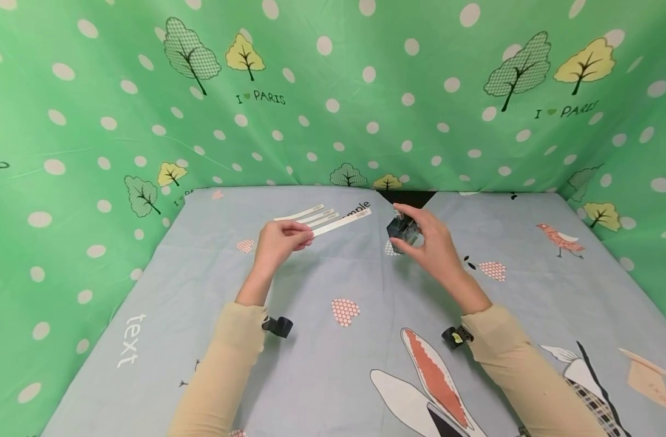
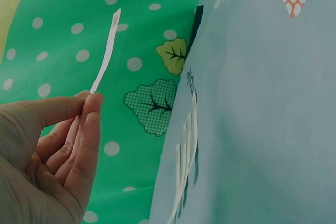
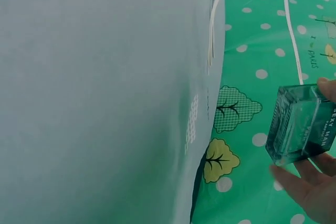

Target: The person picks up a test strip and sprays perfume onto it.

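My left hand pinches one end of a white paper test strip between thumb and fingertips. The strip points toward the right, with small print near its free tip. In the left wrist view the strip bows slightly. My right hand grips a dark-tinted glass perfume bottle, thumb on one side and fingers on the other. Lettering shows on the bottle in the right wrist view. In the head view a gap separates the strip's tip from the bottle. Both are held above the table.
Several more white strips lie fanned on the grey printed tablecloth, just beyond the left hand. A black patch shows at the table's far edge. Green dotted curtains enclose the back and sides.
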`<state>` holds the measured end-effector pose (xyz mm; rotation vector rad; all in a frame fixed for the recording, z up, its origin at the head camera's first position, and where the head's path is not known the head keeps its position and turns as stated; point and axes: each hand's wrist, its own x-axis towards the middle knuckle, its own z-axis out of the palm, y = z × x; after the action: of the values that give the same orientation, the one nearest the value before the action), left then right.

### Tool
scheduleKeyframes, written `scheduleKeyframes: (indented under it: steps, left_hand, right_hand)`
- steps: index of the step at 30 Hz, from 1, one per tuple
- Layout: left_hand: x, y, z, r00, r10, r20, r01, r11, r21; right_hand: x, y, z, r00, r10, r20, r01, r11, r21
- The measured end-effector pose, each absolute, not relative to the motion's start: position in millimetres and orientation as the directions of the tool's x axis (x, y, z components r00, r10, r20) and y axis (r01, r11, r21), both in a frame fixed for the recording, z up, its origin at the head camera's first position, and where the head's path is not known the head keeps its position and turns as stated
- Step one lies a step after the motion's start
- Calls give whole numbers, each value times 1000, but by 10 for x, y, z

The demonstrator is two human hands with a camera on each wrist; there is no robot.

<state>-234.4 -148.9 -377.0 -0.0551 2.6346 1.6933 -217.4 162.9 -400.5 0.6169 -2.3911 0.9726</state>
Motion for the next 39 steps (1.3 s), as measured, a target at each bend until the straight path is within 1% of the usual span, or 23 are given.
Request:
scheduleKeyframes:
  steps: [3,13,23,27,32,39]
  left_hand:
    - [-2353,-1476,-3772,-999,-21,-26,-32,405,914]
    - [-2350,-1449,-3759,-999,-20,-26,-32,412,910]
    - [-2344,-1445,-3746,-999,-24,-22,-30,419,907]
    - [-2342,-1438,-3743,-999,-25,-21,-30,426,904]
    - [-2344,-1432,-3749,-1000,-22,-18,-26,426,904]
    - [-2347,-1425,-3758,-1000,-20,-14,-21,424,906]
  right_hand:
    - [-2182,1614,-4030,-779,-235,581,-579,626,-522]
    - [-2171,1571,-4042,-809,-271,522,-562,617,-551]
    - [-2143,1513,-4012,-822,-252,511,-531,662,-528]
    - [-2151,1500,-4025,-814,-254,523,-538,668,-513]
    - [-2168,1494,-4048,-789,-262,556,-564,667,-486]
    - [-2157,1486,-4051,-786,-255,563,-561,677,-477]
